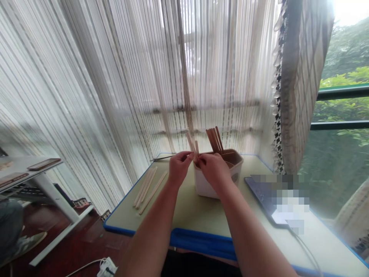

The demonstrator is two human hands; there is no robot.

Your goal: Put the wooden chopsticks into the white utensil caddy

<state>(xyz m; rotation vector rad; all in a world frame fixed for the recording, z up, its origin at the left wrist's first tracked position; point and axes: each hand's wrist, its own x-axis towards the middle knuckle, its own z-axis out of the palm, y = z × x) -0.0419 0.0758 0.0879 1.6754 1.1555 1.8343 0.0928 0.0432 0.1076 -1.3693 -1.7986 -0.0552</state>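
Observation:
A few pale wooden chopsticks [189, 139] stick up between my hands at the left rim of a whitish plastic bin [206, 188]. My left hand [179, 166] pinches them from the left, its thumb and fingertips together. Across from it, my right hand [213, 168] is closed around their lower part, over the bin's near rim; its fingertips are partly hidden. Several dark brown chopsticks [213, 139] stand in the bin behind my right hand. On the table to the left lie several more pale chopsticks [146, 184], roughly side by side.
The pale table [184, 213] has a blue edge. A thin dark tool [163, 157] lies at its back left. At right rests a dark tablet-like device [261, 196] with a cable. Sheer curtains [144, 77] hang behind. A power strip [107, 266] and a person's shoe [31, 242] are on the floor.

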